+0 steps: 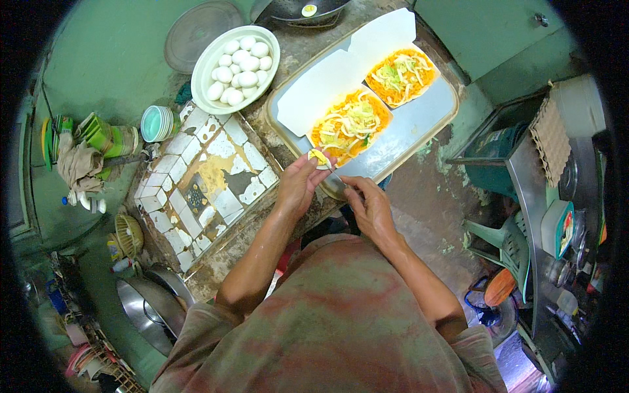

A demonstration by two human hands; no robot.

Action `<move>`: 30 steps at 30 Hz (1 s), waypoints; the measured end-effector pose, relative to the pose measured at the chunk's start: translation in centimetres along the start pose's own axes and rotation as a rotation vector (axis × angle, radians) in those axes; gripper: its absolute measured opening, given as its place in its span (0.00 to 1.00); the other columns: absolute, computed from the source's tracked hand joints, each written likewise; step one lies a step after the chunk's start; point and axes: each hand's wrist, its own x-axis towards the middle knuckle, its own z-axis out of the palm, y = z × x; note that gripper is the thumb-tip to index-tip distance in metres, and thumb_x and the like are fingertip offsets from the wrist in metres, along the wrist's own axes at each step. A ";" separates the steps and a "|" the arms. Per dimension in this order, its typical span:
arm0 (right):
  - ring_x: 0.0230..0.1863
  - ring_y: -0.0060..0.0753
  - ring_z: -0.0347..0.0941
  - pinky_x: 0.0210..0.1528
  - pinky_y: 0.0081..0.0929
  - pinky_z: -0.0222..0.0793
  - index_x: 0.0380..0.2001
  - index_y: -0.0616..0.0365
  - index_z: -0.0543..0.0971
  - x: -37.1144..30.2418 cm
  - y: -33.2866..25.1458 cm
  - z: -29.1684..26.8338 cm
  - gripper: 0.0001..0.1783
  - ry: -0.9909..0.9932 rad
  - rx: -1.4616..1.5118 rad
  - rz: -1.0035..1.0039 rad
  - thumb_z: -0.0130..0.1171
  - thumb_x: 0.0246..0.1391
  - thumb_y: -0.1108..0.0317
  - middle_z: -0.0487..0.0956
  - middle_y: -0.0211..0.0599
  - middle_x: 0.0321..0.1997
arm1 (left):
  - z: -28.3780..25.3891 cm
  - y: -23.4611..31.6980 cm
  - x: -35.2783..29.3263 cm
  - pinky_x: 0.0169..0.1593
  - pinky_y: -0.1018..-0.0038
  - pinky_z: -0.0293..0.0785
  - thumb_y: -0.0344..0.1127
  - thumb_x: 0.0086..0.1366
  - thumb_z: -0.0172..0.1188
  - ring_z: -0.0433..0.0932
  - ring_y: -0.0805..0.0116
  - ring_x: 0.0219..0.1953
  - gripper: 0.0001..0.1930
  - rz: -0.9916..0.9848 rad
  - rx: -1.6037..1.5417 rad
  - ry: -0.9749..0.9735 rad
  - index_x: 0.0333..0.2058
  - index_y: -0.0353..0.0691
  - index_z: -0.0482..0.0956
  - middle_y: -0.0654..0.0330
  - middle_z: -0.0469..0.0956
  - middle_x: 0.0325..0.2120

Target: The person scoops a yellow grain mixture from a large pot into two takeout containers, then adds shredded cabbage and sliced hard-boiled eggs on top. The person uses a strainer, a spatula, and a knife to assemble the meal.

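My left hand (299, 185) pinches a cut piece of boiled egg (319, 159), its yellow yolk facing up. Close beside it, the fingers of my right hand (371, 204) are closed around what looks like a knife (338, 177); only its thin blade shows, near the egg. Both hands are over the near edge of a large tray (413, 139). On the tray lie two open white takeaway boxes, the nearer box (298, 105) and the farther box (388, 33). Each holds orange noodles (350, 124) topped with pale shredded vegetables.
Left of the tray, a pale green bowl (200, 71) holds several white eggs (249, 63). A dark wok (288, 12) behind it has an egg half (309, 10) inside. A broken-tiled sink (226, 204) lies at left, with stacked cups (152, 124) beyond. A green chair (504, 245) stands right.
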 end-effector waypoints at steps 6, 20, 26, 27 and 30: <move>0.41 0.54 0.76 0.46 0.41 0.70 0.46 0.59 0.79 0.2 0.7 0.7 0.13 0.029 0.019 -0.018 0.56 0.59 0.71 0.78 0.51 0.37 | -0.1 0.9 -0.1 0.57 0.63 0.76 0.30 0.72 0.48 0.78 0.56 0.52 0.18 -0.052 0.024 0.021 0.56 0.26 0.66 0.47 0.75 0.51; 0.19 0.26 0.74 0.21 0.26 0.71 0.50 0.66 0.76 2.8 1.5 0.8 0.16 -0.074 0.414 0.387 0.50 0.64 0.67 0.82 0.41 0.32 | 0.8 0.8 0.8 0.54 0.67 0.79 0.29 0.72 0.49 0.80 0.63 0.46 0.18 0.031 0.057 0.105 0.57 0.29 0.67 0.54 0.77 0.48; 0.16 0.20 0.69 0.17 0.22 0.66 0.53 0.64 0.74 3.6 0.5 -1.0 0.18 -0.201 0.830 0.636 0.53 0.63 0.67 0.81 0.36 0.33 | 0.9 1.2 1.1 0.56 0.67 0.76 0.30 0.72 0.49 0.80 0.65 0.47 0.18 0.028 0.126 0.074 0.57 0.29 0.68 0.55 0.77 0.46; 0.19 0.23 0.71 0.21 0.24 0.68 0.53 0.63 0.74 3.3 0.2 -1.2 0.18 -0.199 0.697 0.558 0.53 0.63 0.67 0.81 0.38 0.34 | 1.0 1.2 0.9 0.56 0.66 0.76 0.30 0.72 0.49 0.79 0.64 0.47 0.18 0.025 0.126 0.083 0.57 0.28 0.68 0.54 0.77 0.46; 0.30 0.33 0.76 0.33 0.31 0.73 0.52 0.61 0.75 1.8 -1.0 -1.7 0.17 -0.175 0.333 0.302 0.54 0.61 0.68 0.81 0.44 0.39 | 1.3 1.3 0.2 0.57 0.65 0.76 0.29 0.72 0.49 0.79 0.60 0.50 0.18 0.046 0.082 0.105 0.57 0.27 0.67 0.53 0.77 0.47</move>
